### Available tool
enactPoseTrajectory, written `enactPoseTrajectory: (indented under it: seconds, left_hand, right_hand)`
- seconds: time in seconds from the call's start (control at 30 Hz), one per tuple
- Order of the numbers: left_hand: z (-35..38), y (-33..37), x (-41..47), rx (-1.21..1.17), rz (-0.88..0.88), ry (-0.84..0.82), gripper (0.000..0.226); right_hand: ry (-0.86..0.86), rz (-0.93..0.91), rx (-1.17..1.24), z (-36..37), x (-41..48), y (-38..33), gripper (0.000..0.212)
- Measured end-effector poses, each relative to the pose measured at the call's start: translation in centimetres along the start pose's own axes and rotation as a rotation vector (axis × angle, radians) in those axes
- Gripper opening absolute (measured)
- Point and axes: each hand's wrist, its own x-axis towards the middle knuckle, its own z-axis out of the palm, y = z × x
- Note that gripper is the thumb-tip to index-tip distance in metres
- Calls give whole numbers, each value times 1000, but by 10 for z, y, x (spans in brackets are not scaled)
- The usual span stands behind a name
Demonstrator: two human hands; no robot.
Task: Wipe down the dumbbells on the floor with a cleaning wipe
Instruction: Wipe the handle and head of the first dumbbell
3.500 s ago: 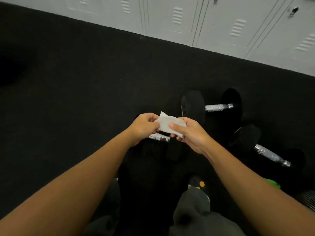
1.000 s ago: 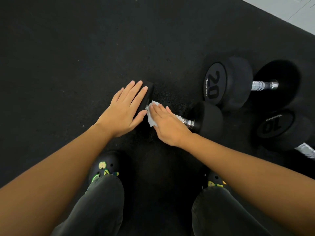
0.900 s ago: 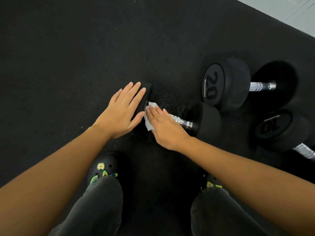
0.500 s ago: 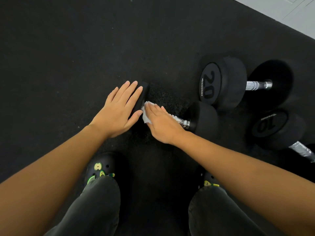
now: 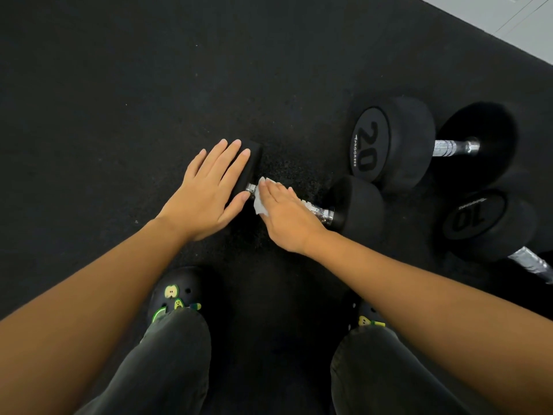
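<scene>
A small black dumbbell (image 5: 356, 205) lies on the floor in front of me, its chrome handle (image 5: 318, 211) partly showing. My left hand (image 5: 206, 193) rests flat, fingers straight, on its left head (image 5: 251, 161). My right hand (image 5: 287, 217) lies along the handle with straight fingers, pressing a white wipe (image 5: 259, 204) onto the bar near the left head. My thumb is hidden. A larger dumbbell marked 20 (image 5: 392, 142) lies behind to the right, and one marked 10 (image 5: 484, 223) sits at the far right.
The floor is black rubber matting (image 5: 119, 100). A pale wall or locker base (image 5: 508, 22) crosses the top right corner. My two black clogs (image 5: 176, 295) and dark trouser legs fill the bottom of the view.
Since 3.5 s ago I have crouched and brought both hands down onto the small dumbbell. In the last second the right hand with the wipe shifted slightly along the handle; the left hand stayed put.
</scene>
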Motion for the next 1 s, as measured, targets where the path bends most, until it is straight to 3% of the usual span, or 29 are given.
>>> enactPoseTrajectory:
  seconds: [0.1, 0.2, 0.77, 1.0]
  left_hand:
    - [0, -2, -1, 1, 2, 0, 65]
    - [0, -3, -1, 2, 10, 0, 65]
    - [1, -1, 0, 21, -3, 10, 65]
    - [0, 2, 1, 18, -12, 19, 64]
  right_hand:
    - [6, -32, -94, 2, -11, 3, 63]
    - [40, 59, -165, 7, -24, 8, 66]
    - [40, 215, -110, 8, -29, 8, 67]
    - [7, 167, -64, 4, -18, 7, 65]
